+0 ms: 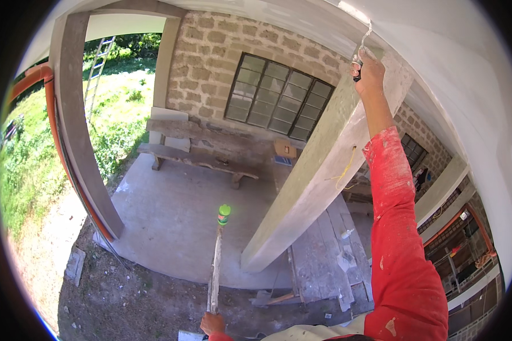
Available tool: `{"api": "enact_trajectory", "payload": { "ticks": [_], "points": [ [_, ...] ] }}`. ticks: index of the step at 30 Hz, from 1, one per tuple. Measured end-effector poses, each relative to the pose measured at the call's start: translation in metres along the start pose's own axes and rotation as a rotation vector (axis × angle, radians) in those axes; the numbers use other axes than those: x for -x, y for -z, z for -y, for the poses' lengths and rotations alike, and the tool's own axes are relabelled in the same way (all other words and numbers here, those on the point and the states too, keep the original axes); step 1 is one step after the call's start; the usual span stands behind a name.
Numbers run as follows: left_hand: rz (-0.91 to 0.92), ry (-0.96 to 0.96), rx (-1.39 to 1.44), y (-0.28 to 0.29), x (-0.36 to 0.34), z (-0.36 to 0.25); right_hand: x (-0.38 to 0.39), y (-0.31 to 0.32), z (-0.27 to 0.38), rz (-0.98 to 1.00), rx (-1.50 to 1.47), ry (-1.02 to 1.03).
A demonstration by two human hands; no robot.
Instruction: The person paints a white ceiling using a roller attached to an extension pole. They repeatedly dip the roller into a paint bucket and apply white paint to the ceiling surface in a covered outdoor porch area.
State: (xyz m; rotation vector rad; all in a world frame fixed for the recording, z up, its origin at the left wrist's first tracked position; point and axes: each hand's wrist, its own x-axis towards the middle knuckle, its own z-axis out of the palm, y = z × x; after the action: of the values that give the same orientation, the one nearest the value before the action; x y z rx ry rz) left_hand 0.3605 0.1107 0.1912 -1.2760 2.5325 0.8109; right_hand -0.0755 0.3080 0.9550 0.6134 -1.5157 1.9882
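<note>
My right hand (pixel 370 71), at the end of a raised arm in a paint-spattered red sleeve, is closed round the dark handle of what looks like a paint roller (pixel 366 37). Its thin, white-coated metal stem reaches up to the underside of the pale beam (pixel 392 48), where a bright white part meets the edge. Low in the view, my left hand (pixel 213 323) grips a whitish, paint-smeared wooden pole (pixel 215 273). A green plastic bottle piece (pixel 224 215) with a reddish label caps the pole's far end.
A square concrete column (pixel 307 187) stands just left of my right arm. Weathered boards (pixel 324 256) lie beside it. Farther off are a wooden bench (pixel 202 162), a cardboard box (pixel 284 149) and a block wall with a window (pixel 279 94). An orange pipe (pixel 57 122) runs down the left post.
</note>
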Motion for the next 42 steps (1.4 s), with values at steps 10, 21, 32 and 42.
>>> {"api": "enact_trajectory", "payload": {
  "ticks": [10,21,32,42],
  "points": [
    [-0.016,-0.029,-0.024,-0.001,0.001,-0.004,-0.106,0.024,-0.014,-0.068,0.008,-0.076],
    [0.003,-0.081,0.014,0.001,0.001,0.0,0.101,0.023,0.05,-0.049,0.053,0.065],
    [-0.034,-0.34,-0.109,-0.057,-0.023,0.036,0.284,0.005,0.126,-0.083,0.066,0.169],
    [-0.035,-0.387,-0.194,-0.06,-0.021,0.042,0.371,-0.004,0.158,-0.155,0.112,0.246]
  ]
}}
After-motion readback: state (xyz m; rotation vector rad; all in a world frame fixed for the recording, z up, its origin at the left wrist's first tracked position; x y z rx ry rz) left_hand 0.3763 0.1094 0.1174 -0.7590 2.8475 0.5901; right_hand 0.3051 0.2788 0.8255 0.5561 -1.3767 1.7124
